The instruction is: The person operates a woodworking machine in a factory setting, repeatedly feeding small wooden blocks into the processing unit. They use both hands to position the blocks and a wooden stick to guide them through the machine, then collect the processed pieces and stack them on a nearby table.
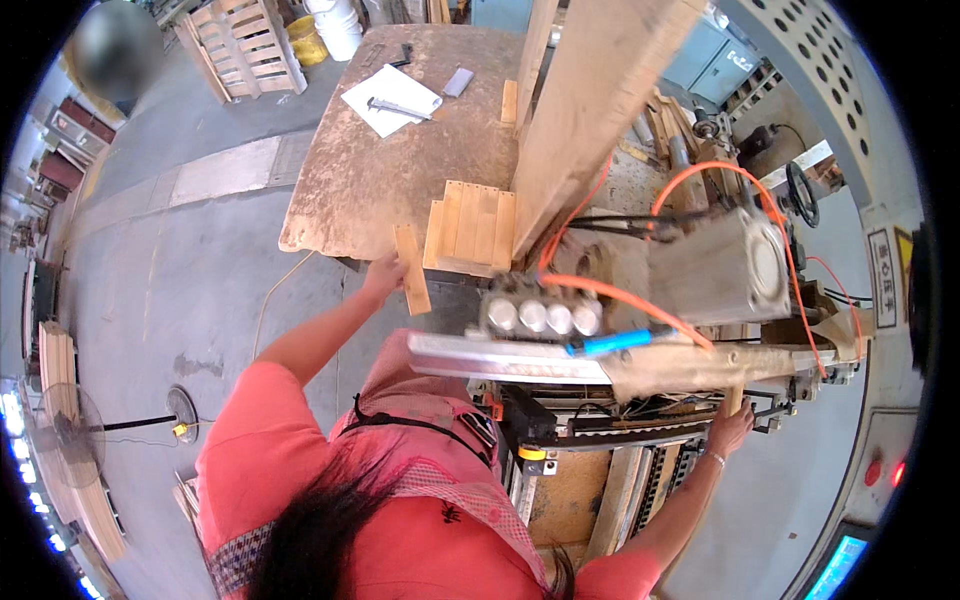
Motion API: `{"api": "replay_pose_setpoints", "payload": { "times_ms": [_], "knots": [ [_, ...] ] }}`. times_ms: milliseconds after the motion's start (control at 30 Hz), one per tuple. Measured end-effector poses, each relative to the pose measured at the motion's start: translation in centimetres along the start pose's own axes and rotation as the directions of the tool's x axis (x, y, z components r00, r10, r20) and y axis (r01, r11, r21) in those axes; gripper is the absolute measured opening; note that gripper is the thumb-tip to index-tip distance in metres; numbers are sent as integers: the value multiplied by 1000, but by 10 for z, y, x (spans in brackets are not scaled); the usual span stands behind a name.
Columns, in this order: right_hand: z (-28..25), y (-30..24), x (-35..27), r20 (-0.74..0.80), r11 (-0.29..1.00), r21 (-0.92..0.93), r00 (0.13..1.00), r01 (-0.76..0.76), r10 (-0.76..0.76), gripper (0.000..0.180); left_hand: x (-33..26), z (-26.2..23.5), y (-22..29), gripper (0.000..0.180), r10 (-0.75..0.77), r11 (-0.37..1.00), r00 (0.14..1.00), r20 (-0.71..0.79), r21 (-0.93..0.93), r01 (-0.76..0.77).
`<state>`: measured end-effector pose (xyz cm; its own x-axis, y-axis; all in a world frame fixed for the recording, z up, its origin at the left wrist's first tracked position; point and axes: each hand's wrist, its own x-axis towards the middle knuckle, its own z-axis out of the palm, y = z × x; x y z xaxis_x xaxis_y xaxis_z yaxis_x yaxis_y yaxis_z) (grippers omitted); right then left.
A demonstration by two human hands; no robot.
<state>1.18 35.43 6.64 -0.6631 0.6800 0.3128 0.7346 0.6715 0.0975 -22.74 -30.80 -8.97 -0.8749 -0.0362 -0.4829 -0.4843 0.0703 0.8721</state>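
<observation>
My left hand [384, 274] is closed on a short flat wooden slat [414, 280], held tilted at the table's front edge. Just right of it, a neat stack of similar wooden slats [470, 225] rests on the brown worktable [350, 190]. At the machine on the right, my right hand [730, 430] closes round a narrow piece of wood [735, 398] below the machine's crossbar [520, 362]. The far end of that piece is hidden under the crossbar.
A caliper [395, 108] lies on white paper [378, 90] on the table. A tall wooden board [590, 120] stands right of the stack. Orange air hoses [625, 295] loop over the machine. A fan [70, 435] stands at the left, and a pallet [245, 50] at the back.
</observation>
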Motion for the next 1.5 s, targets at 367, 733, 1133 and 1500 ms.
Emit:
{"api": "replay_pose_setpoints", "payload": {
  "times_ms": [367,733,1133,1500],
  "knots": [
    [-75,-23,-185,330,996,32,942,-80,65,31,199,6,-60,29,58,960,992,-113,278,-25],
    [-107,1,-286,368,966,60,905,-251,212,22,196,21,-64,25,17,936,993,-118,350,26],
    [-104,20,-327,411,960,18,877,-280,248,23,201,23,-69,25,22,822,1000,10,569,-24],
    [-84,51,-270,351,973,-10,911,-230,219,18,210,14,-135,49,299,833,952,56,471,-290]
  ]
}}
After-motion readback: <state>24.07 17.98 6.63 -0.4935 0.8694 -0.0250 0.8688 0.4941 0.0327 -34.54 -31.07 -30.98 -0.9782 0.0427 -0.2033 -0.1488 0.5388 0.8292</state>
